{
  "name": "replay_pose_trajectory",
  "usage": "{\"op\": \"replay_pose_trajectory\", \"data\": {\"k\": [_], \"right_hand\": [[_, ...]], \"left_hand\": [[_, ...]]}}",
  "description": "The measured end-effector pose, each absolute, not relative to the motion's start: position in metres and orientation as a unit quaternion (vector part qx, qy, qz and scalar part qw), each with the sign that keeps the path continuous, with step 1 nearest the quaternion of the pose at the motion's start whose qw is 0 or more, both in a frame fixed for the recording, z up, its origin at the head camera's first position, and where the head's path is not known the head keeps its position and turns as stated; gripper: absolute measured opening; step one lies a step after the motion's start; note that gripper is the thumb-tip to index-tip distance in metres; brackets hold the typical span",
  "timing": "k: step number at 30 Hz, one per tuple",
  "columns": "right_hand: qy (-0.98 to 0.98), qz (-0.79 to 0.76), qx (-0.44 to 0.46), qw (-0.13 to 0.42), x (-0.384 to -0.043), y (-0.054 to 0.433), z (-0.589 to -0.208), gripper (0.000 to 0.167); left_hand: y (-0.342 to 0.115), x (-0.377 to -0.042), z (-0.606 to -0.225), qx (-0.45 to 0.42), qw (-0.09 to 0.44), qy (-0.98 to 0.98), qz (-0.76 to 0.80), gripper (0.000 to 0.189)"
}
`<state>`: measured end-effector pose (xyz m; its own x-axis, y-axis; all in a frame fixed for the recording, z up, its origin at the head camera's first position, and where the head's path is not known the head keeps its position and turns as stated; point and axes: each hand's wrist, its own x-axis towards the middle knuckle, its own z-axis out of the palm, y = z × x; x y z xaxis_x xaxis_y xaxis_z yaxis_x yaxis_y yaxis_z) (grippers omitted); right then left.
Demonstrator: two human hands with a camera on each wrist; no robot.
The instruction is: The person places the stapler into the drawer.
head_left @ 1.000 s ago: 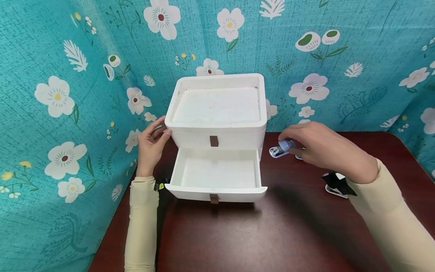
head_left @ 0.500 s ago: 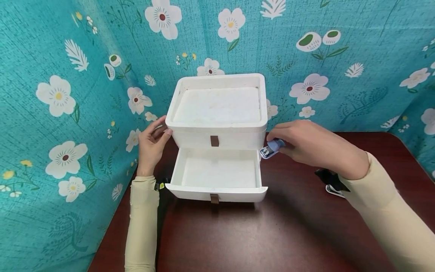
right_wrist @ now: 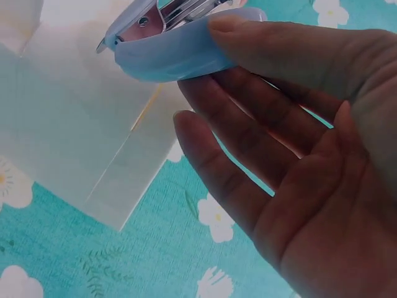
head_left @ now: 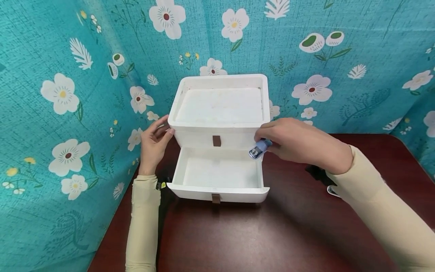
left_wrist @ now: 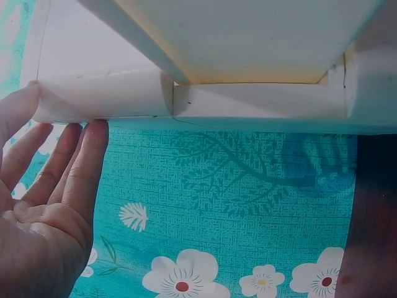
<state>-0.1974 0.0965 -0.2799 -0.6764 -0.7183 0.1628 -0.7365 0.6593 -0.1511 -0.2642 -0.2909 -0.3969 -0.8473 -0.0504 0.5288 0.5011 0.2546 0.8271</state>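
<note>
A white drawer unit (head_left: 195, 138) stands on the dark table, its lower drawer (head_left: 217, 172) pulled out with nothing seen inside. My right hand (head_left: 292, 141) pinches a small light blue stapler (head_left: 259, 148) between thumb and fingers, above the right side of that drawer. In the right wrist view the metal inside the stapler (right_wrist: 180, 53) shows, and the other fingers lie below it. At the unit's left side my left hand (head_left: 154, 145) touches the front corner with its thumb and fingertips. The left wrist view shows those fingers (left_wrist: 84, 161) extended along the edge.
Right of the unit, partly behind my right sleeve, lie a black item (head_left: 317, 173) and a white-edged item (head_left: 332, 191). A black object with a yellow-green spot (head_left: 163, 185) is beside my left wrist. Flowered teal cloth (head_left: 340, 75) hangs close behind and at the left.
My right hand has carried the stapler leftward, from over the table beside the unit to over the right part of the lower drawer. The left hand has stayed at the unit's corner.
</note>
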Motion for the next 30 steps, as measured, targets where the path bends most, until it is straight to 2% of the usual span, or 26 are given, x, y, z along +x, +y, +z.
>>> {"op": "replay_pose_trajectory", "data": {"k": [18, 30], "right_hand": [[-0.884, 0.070, 0.462, 0.024, -0.211, 0.053, -0.288, 0.019], [-0.863, 0.025, 0.504, 0.035, -0.220, 0.029, -0.294, 0.022]], "left_hand": [[-0.290, -0.263, -0.397, -0.142, 0.230, -0.756, -0.596, 0.047], [-0.290, -0.264, -0.397, -0.153, 0.234, -0.752, -0.597, 0.045]]}}
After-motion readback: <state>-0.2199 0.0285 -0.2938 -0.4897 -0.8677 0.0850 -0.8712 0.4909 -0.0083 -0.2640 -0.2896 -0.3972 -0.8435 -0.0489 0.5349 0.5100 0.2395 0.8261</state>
